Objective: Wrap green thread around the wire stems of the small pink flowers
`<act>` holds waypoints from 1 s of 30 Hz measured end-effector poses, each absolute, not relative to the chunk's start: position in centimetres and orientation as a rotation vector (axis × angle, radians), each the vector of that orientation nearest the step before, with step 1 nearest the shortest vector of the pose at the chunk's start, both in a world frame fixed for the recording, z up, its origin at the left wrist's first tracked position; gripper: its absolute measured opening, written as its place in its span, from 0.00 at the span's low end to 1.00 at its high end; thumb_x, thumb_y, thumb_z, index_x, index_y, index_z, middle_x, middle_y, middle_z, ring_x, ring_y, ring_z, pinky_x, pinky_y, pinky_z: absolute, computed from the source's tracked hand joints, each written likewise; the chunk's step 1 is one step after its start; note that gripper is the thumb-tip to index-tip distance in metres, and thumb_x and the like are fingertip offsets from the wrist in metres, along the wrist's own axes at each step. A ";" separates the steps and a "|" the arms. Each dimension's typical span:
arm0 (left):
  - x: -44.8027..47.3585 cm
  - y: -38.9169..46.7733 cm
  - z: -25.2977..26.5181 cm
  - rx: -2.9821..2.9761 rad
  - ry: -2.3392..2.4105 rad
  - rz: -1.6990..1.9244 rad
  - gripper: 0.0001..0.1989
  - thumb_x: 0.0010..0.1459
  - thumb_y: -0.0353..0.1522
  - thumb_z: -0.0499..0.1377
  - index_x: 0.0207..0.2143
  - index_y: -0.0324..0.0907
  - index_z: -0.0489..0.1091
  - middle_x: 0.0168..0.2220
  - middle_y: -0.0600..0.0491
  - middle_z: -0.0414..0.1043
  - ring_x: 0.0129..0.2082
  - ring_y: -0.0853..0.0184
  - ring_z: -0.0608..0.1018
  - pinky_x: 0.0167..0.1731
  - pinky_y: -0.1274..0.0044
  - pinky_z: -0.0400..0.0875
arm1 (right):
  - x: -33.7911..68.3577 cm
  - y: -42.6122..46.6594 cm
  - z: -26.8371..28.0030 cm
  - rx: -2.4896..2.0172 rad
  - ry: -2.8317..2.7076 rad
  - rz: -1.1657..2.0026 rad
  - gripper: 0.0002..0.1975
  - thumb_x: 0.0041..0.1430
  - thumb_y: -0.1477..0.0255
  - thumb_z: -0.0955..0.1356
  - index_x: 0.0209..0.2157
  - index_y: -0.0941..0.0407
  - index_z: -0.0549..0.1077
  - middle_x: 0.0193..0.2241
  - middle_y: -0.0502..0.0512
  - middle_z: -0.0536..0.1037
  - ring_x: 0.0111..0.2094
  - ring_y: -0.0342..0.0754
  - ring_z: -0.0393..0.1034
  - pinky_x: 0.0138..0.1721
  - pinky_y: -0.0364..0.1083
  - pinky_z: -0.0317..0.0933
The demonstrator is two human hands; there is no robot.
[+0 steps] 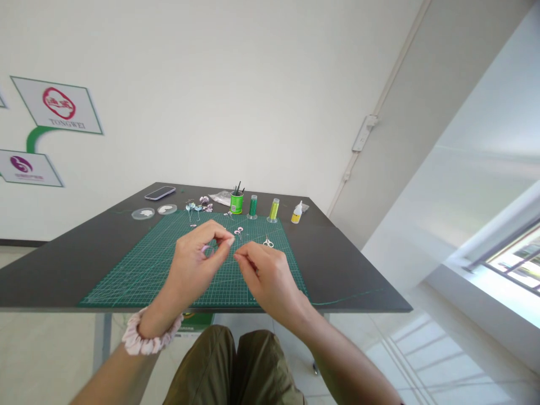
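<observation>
Above the cutting mat (139, 270), my left hand (200, 253) is closed in a pinch, thumb against forefinger. A small purple flower piece (205, 248) shows inside its curled fingers, mostly hidden. My right hand (268, 273) pinches just beside the left fingertips, with a narrow gap between the hands. Whatever lies in its fingertips is too fine to make out. Beyond the hands, small purple flowers on wire stems (238, 231) lie on the mat. White-handled scissors (269, 243) rest past my right hand.
Along the back stand a green pen tin (237, 203), a dark green thread spool (253, 206), a yellow-green spool (274, 210) and a glue bottle (297, 212). Pale blue flowers (193, 208), two shallow clear dishes (143, 214) and a phone (160, 193) are at the left.
</observation>
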State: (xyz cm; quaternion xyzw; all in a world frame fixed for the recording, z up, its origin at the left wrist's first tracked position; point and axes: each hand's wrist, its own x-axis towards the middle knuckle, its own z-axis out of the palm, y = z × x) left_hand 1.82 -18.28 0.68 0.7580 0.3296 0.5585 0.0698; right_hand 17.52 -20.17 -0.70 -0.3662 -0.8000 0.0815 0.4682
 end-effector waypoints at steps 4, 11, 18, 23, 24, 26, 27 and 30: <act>1.8 -18.5 0.7 2.378 0.967 1.665 0.09 0.59 0.26 0.55 0.25 0.41 0.67 0.25 0.57 0.70 0.26 0.71 0.71 0.29 0.79 0.64 | 18.3 -21.5 0.9 -0.965 -2.140 -0.240 0.14 0.65 0.79 0.59 0.26 0.59 0.70 0.24 0.54 0.74 0.25 0.44 0.64 0.27 0.44 0.53; 1.8 -19.3 1.0 2.520 0.890 1.603 0.09 0.59 0.23 0.54 0.27 0.40 0.66 0.25 0.57 0.68 0.26 0.73 0.70 0.27 0.81 0.63 | 19.5 -22.6 4.9 -0.989 -2.345 -0.430 0.14 0.62 0.82 0.61 0.25 0.59 0.70 0.22 0.51 0.68 0.25 0.43 0.58 0.26 0.44 0.49; 1.6 -20.1 1.5 2.566 0.795 1.517 0.09 0.58 0.21 0.54 0.27 0.40 0.66 0.26 0.58 0.69 0.26 0.75 0.70 0.27 0.83 0.63 | 19.4 -22.2 8.9 -0.962 -2.609 -0.225 0.12 0.61 0.81 0.63 0.23 0.59 0.68 0.22 0.49 0.66 0.25 0.42 0.53 0.27 0.44 0.45; 1.3 -20.7 1.7 2.523 0.677 1.398 0.09 0.59 0.22 0.55 0.27 0.40 0.67 0.26 0.57 0.70 0.26 0.75 0.71 0.29 0.83 0.64 | 20.6 -18.9 9.4 -0.790 -2.584 0.458 0.10 0.58 0.79 0.65 0.23 0.59 0.70 0.18 0.43 0.62 0.21 0.38 0.53 0.26 0.42 0.47; 1.2 -20.8 1.7 2.510 0.660 1.382 0.09 0.59 0.22 0.55 0.26 0.40 0.68 0.25 0.57 0.70 0.26 0.75 0.71 0.28 0.82 0.64 | 20.8 -18.1 9.0 -0.741 -2.560 0.631 0.09 0.58 0.77 0.66 0.24 0.59 0.71 0.17 0.42 0.62 0.21 0.37 0.52 0.25 0.42 0.47; 0.9 -21.0 1.7 2.475 0.635 1.366 0.09 0.59 0.23 0.55 0.26 0.40 0.68 0.25 0.57 0.70 0.26 0.74 0.71 0.28 0.82 0.64 | 21.0 -16.8 7.8 -0.654 -2.476 0.937 0.08 0.56 0.72 0.69 0.24 0.59 0.72 0.17 0.42 0.63 0.21 0.37 0.52 0.24 0.41 0.47; 0.8 -21.1 1.8 2.452 0.628 1.363 0.09 0.59 0.24 0.55 0.26 0.40 0.69 0.25 0.57 0.70 0.26 0.74 0.71 0.28 0.82 0.64 | 20.9 -16.3 7.0 -0.628 -2.424 1.060 0.09 0.55 0.70 0.69 0.25 0.59 0.72 0.17 0.42 0.63 0.20 0.37 0.52 0.23 0.41 0.46; 0.6 -21.3 1.9 2.363 0.632 1.375 0.08 0.58 0.25 0.56 0.26 0.40 0.69 0.25 0.56 0.70 0.26 0.73 0.71 0.26 0.81 0.64 | 20.0 -15.8 4.3 -0.546 -2.178 1.379 0.09 0.52 0.67 0.71 0.26 0.59 0.74 0.16 0.42 0.65 0.18 0.37 0.52 0.21 0.41 0.46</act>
